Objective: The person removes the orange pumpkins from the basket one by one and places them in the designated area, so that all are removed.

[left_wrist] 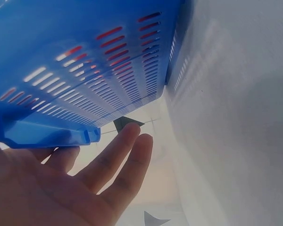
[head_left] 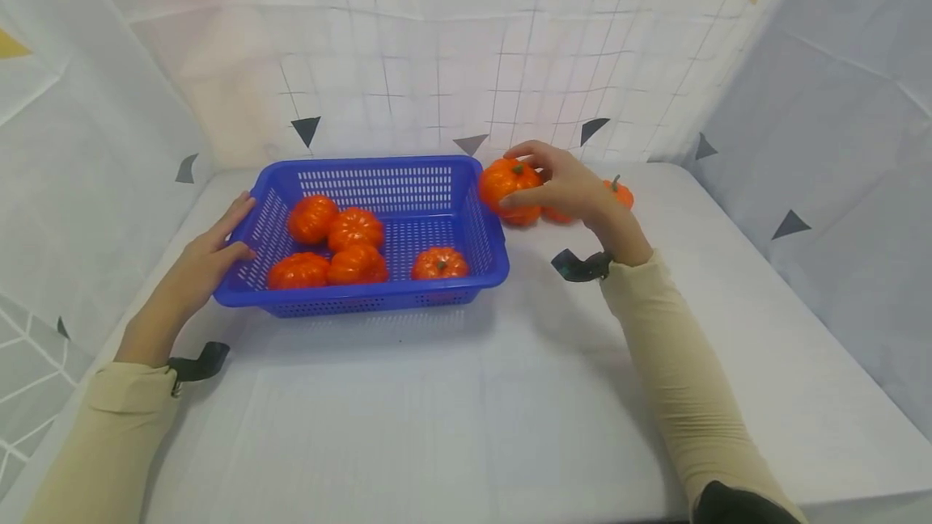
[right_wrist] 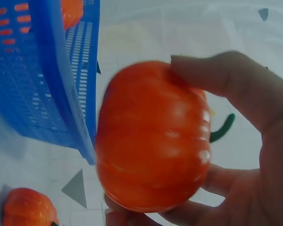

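Observation:
A blue plastic basket (head_left: 408,295) with slotted walls holds several small orange toy pumpkins (head_left: 354,229). At the basket's left end, my left hand (head_left: 198,265) touches the rim with its thumb and forefinger. The left wrist view shows two other fingers stretched straight out below the rim (left_wrist: 42,136). Just outside the basket's right end, my right hand (head_left: 564,184) grips an orange pumpkin (right_wrist: 153,141) between thumb and fingers. Its green stem (right_wrist: 222,128) points toward the palm. The palm side of the left hand's thumb is hidden.
Behind the right hand, another pumpkin (head_left: 559,215) and a further stemmed pumpkin (head_left: 620,192) lie on the white table (head_left: 437,411), both partly covered. White patterned sheets (head_left: 451,63) hang behind and at both sides.

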The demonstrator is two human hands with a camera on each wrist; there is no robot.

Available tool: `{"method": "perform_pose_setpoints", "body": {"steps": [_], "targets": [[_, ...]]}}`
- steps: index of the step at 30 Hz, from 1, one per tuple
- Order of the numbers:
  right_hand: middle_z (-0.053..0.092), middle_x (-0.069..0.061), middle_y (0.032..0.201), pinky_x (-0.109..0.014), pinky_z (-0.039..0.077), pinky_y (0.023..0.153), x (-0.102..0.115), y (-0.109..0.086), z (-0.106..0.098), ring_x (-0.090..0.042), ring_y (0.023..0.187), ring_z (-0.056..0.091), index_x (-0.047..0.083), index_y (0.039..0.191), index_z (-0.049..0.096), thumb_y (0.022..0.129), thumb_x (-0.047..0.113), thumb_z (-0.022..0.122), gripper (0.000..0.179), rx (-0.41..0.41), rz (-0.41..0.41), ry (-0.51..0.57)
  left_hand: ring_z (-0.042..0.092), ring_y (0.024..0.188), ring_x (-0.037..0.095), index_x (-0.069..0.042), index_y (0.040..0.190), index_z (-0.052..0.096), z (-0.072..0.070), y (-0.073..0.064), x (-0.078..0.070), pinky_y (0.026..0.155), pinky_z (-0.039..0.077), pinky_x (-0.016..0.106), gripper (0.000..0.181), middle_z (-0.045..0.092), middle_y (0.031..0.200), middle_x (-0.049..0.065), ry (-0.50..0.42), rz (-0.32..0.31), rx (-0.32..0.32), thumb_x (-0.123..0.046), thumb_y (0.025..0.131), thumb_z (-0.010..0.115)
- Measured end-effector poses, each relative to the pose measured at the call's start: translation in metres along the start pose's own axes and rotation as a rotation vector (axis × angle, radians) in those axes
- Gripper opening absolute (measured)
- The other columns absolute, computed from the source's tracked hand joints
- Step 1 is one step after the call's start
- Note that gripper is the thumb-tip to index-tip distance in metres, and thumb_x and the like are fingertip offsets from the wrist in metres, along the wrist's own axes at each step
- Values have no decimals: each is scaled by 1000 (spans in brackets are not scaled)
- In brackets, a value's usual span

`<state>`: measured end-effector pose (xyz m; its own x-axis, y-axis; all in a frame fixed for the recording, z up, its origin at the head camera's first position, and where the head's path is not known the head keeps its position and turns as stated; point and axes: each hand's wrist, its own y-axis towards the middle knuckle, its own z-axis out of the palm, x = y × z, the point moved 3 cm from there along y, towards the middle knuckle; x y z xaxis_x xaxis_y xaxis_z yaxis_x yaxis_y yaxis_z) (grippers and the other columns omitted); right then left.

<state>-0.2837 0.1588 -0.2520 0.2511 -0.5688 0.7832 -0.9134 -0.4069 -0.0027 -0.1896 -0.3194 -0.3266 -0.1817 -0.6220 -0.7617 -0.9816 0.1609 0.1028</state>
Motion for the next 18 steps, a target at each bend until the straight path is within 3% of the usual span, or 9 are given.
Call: {"method": "perform_pose_setpoints", "body": {"steps": [18], "targets": [[57, -10, 133, -50, 54, 96, -34, 4, -14, -30, 118, 55, 18, 135, 58, 82, 25, 88, 62, 136, 61, -3, -1, 156, 42, -22, 169, 10, 0, 1, 2, 115, 4, 75, 72, 0, 174, 6, 3, 5, -3, -16, 105, 42]]}}
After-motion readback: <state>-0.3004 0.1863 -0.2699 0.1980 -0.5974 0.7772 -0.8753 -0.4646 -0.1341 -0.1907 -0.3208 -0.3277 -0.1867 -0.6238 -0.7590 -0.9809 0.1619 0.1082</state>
